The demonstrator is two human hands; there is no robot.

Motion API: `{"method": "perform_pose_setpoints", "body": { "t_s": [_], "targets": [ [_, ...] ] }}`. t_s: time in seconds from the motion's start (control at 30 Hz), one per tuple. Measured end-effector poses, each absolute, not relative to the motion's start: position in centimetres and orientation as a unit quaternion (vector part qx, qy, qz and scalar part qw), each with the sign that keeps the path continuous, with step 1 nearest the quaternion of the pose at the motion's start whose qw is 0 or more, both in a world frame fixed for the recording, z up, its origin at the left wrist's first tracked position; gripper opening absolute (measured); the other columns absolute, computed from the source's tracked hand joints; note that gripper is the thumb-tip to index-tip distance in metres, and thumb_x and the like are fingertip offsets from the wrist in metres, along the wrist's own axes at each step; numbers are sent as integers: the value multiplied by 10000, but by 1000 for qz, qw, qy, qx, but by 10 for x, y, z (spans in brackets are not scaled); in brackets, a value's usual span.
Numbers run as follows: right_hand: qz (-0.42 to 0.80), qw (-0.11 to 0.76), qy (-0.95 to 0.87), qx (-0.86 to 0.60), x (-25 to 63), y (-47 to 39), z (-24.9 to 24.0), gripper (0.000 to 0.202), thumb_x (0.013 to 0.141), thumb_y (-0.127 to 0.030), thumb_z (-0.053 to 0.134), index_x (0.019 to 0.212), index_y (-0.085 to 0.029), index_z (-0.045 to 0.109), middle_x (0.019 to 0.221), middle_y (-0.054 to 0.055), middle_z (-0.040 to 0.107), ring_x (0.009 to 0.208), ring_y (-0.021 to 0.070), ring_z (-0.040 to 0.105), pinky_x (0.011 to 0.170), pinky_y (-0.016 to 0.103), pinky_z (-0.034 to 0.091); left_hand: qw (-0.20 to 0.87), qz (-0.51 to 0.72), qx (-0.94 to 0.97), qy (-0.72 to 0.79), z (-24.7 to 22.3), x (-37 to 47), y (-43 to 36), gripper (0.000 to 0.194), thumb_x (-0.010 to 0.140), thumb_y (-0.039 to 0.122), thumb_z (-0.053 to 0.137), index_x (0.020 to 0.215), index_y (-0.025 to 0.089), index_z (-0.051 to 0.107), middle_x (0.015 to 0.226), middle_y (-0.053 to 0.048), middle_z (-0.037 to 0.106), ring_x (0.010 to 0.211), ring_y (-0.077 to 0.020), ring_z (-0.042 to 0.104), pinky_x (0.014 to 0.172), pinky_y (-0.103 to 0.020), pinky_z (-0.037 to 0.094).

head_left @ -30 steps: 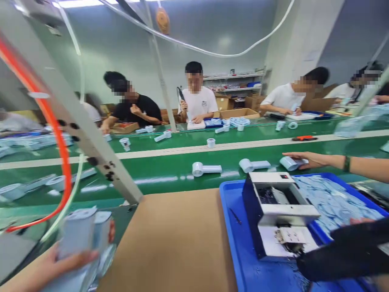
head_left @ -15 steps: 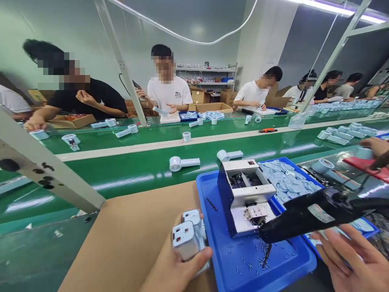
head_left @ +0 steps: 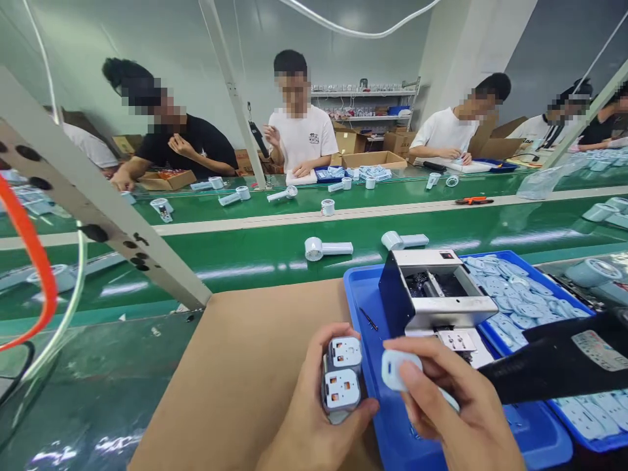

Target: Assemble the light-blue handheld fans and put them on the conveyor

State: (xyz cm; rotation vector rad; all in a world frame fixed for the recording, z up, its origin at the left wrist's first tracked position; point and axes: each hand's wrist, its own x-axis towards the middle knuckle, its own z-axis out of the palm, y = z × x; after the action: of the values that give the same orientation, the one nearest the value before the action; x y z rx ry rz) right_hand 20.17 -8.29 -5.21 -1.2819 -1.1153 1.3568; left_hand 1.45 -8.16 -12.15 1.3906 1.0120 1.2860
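Observation:
My left hand [head_left: 314,405] is wrapped round two pale blue housings [head_left: 342,389] standing side by side, their ends with square holes facing up. Just to the right, my right hand [head_left: 451,399] pinches a flat pale blue plate [head_left: 401,369] with a small slot, between thumb and fingers. The plate is apart from the housings. Behind my right hand stands a metal screw feeder [head_left: 436,288] in a blue tray [head_left: 360,281], with dark screws inside it. A black power screwdriver [head_left: 554,360] lies to the right of my right hand, partly cut off by the frame.
Brown cardboard [head_left: 245,366] covers the bench at left. Behind it runs a green conveyor [head_left: 245,255] with pale blue fan-like parts [head_left: 328,248]. A second blue tray [head_left: 510,258] holds several flat plates. A metal post [head_left: 161,255] slants at left. Several people sit across the conveyor.
My right hand has moved left from beside the screwdriver to near the housings and now shows a plate in its fingers. The housings are turned more upright. The view has shifted left.

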Motion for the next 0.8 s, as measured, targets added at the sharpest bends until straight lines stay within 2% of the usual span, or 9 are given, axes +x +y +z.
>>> {"method": "perform_pose_setpoints", "body": {
  "t_s": [0.13, 0.27, 0.33, 0.43, 0.53, 0.67, 0.8],
  "targets": [
    [593, 421, -512, -457, 184, -57, -49, 633, 925, -774, 867, 1081, -166, 779, 767, 18, 524, 698, 136, 464, 631, 213, 391, 444, 577, 533, 430, -138, 31, -90, 813, 895, 216, 880, 1565, 355, 442, 1439, -99, 629, 1178, -295, 746, 946, -389, 677],
    [646, 370, -529, -407, 180, -50, -51, 630, 945, -751, 872, 1020, -168, 648, 696, -51, 352, 695, 118, 363, 646, 209, 314, 387, 614, 540, 426, -160, 50, -91, 838, 954, 177, 819, 1598, 381, 322, 1360, -101, 646, 1032, -271, 776, 873, -435, 688],
    [656, 359, -531, -399, 183, -49, -51, 622, 936, -721, 897, 1017, -178, 604, 691, -60, 343, 690, 115, 351, 640, 201, 298, 355, 624, 557, 418, -168, 58, -86, 927, 912, 155, 843, 1609, 387, 277, 1344, -102, 652, 964, -264, 775, 807, -427, 684],
    [695, 334, -491, -406, 190, -48, -49, 640, 823, -621, 1017, 1006, -189, 582, 710, -60, 385, 685, 112, 400, 632, 176, 317, 309, 638, 579, 402, -174, 65, -78, 1075, 823, 135, 882, 1621, 416, 218, 1330, -95, 658, 954, -288, 766, 767, -442, 675],
    [720, 342, -442, -412, 192, -46, -50, 699, 720, -563, 1082, 980, -197, 547, 743, -54, 426, 716, 122, 452, 640, 166, 367, 295, 633, 609, 377, -169, 61, -72, 1123, 799, 128, 864, 1632, 456, 186, 1323, -81, 639, 972, -308, 756, 782, -485, 682],
    [668, 384, -491, -406, 189, -45, -55, 660, 846, -657, 999, 1002, -194, 555, 768, -40, 440, 754, 126, 442, 674, 163, 409, 319, 594, 648, 353, -149, 42, -71, 1140, 805, 92, 823, 1663, 442, 160, 1366, -88, 599, 1088, -335, 757, 821, -494, 708],
    [671, 400, -474, -406, 180, -45, -58, 675, 858, -693, 981, 1019, -196, 553, 793, -35, 427, 739, 119, 437, 651, 164, 396, 338, 564, 685, 312, -132, 29, -70, 1086, 873, 25, 755, 1658, 439, 130, 1505, -121, 485, 1246, -326, 740, 911, -479, 711]
  ]
}}
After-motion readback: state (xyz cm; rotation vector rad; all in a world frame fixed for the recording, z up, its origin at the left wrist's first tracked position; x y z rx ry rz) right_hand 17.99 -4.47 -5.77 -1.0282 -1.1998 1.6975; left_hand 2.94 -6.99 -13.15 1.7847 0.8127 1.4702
